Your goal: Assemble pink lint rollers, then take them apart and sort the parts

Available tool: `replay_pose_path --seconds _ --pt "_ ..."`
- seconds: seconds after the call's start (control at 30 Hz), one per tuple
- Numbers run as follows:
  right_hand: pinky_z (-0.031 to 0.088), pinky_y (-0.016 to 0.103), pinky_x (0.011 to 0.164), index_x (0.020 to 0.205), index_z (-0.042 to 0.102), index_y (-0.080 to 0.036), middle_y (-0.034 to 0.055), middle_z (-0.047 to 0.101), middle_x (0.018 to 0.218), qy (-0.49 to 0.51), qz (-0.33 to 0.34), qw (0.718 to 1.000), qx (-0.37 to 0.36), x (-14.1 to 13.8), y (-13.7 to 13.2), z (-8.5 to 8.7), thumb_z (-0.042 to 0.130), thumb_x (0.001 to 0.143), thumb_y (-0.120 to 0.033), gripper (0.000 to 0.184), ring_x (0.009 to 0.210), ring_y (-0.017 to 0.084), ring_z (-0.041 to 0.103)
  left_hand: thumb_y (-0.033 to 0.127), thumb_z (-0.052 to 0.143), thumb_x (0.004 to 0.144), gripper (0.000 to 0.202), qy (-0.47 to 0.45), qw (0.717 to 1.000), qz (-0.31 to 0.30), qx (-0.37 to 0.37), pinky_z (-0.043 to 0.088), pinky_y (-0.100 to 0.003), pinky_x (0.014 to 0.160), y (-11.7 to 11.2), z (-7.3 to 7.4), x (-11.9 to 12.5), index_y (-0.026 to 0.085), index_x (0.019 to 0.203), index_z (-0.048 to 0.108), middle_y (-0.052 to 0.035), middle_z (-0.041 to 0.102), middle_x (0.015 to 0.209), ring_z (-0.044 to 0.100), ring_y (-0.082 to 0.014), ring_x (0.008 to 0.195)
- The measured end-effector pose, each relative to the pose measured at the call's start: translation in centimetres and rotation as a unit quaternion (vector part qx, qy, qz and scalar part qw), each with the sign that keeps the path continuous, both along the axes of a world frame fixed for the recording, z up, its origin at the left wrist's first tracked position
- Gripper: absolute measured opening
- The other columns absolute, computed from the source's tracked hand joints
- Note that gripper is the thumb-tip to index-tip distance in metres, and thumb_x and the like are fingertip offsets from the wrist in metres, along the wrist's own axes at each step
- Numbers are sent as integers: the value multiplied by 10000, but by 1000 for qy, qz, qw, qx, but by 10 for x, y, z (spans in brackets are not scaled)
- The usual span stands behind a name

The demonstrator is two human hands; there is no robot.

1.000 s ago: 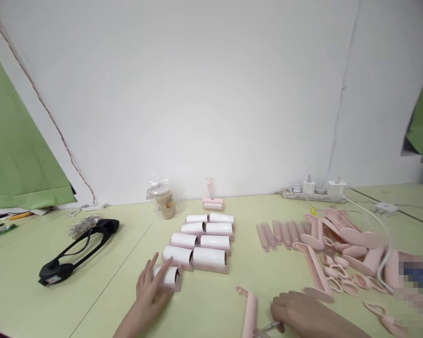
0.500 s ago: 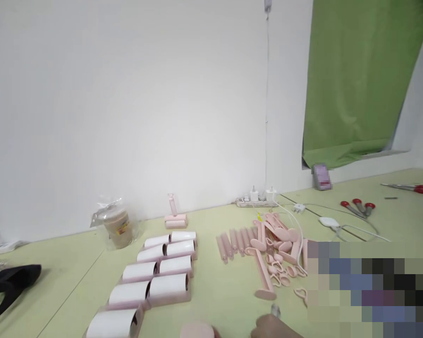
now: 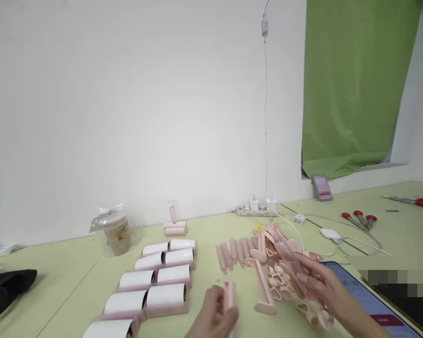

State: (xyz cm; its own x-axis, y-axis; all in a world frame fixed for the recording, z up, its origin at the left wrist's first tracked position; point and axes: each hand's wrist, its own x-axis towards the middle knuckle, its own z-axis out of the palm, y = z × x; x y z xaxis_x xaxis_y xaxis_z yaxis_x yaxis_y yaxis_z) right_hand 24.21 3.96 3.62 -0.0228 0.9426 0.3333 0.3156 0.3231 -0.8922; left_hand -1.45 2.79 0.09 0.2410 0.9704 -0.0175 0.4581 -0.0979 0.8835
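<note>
My left hand (image 3: pixel 211 312) is closed around a pink plastic piece (image 3: pixel 229 298) that stands nearly upright at the bottom middle; its lower part is hidden. In my right hand (image 3: pixel 320 284) is a translucent pink tube (image 3: pixel 287 256), slanted up to the left and pinched between thumb and fingers. Beneath that tube lies a pile of pink T-shaped parts (image 3: pixel 262 286) and small pink loop-shaped caps (image 3: pixel 277 280). Several similar translucent tubes (image 3: pixel 234 251) lie side by side left of the pile. White rolls in pink holders (image 3: pixel 167 296) stand in two columns on the left.
An assembled pink roller (image 3: pixel 175 228) stands by the wall. Also on the table (image 3: pixel 70 272) are a bagged tub (image 3: pixel 117 232), a black object (image 3: pixel 10 291), a power strip (image 3: pixel 257 211) with cables, red-handled tools (image 3: pixel 359 219), scissors (image 3: pixel 405 200) and a screen device (image 3: pixel 363 295) at right.
Both hands have come up into view. The right hand now holds a translucent tube over the pile, and the left holds a pink piece. The camera view has tilted slightly upward.
</note>
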Motion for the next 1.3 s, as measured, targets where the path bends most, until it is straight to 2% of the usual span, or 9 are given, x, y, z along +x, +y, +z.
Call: replay_pose_path --seconds 0.17,0.33,0.47,0.6,0.7,0.77,0.93,1.13,1.3 --pt "473 273 586 1180 424 -209 0 576 644 -13 41 999 -27 -14 -10 -7 492 750 -401 476 626 178 575 468 344 790 387 223 973 -26 60 390 -285 638 47 -7 60 155 818 571 -69 617 774 557 -204 737" --pt "431 220 524 1140 359 -238 -49 502 622 -67 -20 998 8 -10 -13 0 466 775 -366 402 554 128 543 531 344 769 502 256 965 -27 52 388 -373 709 65 -11 79 105 870 589 -164 639 839 572 -293 807" --pt "392 207 482 1089 395 -280 -47 546 654 -207 -16 977 43 -6 -19 9 480 779 -338 327 500 115 529 560 150 813 656 240 970 -17 43 378 -369 758 58 4 74 114 719 622 -158 639 745 582 -276 801" --pt "366 229 525 1006 475 -291 -22 617 723 -390 94 895 195 -19 -29 13 540 761 -302 254 584 150 574 610 -32 776 806 38 986 -105 -123 416 -302 623 30 33 53 131 593 590 -97 597 579 567 -181 559" --pt "355 233 500 989 510 -285 15 590 832 -462 115 847 238 -37 -32 13 593 712 -344 296 596 166 571 638 292 753 599 -252 879 -234 -330 378 -222 542 4 41 35 121 725 593 -66 612 669 529 -115 524" --pt "381 243 502 966 513 -257 47 541 917 -438 84 872 203 -45 -32 14 657 611 -445 427 633 183 563 462 578 691 368 -340 836 -260 -344 364 -196 572 -7 35 26 113 812 581 -40 606 683 539 -91 561" --pt "432 250 639 1050 403 -285 16 505 934 -261 75 963 -4 -51 -27 13 416 807 -449 294 742 152 540 323 627 653 384 -424 850 -182 -254 318 -177 456 -13 7 11 162 954 452 35 544 512 448 -68 420" --pt "415 226 627 1037 409 -292 -26 454 786 -197 108 970 -90 -67 -29 3 319 845 -489 289 644 121 508 398 599 683 433 -340 910 -175 -162 190 -176 409 -22 5 8 161 989 407 73 449 520 321 -35 404" --pt "399 208 586 1089 401 -297 -27 457 809 -130 144 972 -130 -72 -31 0 349 838 -484 318 583 99 463 434 578 711 430 -341 916 -173 -119 171 -187 437 -30 5 14 181 1009 399 80 347 563 275 -37 443"
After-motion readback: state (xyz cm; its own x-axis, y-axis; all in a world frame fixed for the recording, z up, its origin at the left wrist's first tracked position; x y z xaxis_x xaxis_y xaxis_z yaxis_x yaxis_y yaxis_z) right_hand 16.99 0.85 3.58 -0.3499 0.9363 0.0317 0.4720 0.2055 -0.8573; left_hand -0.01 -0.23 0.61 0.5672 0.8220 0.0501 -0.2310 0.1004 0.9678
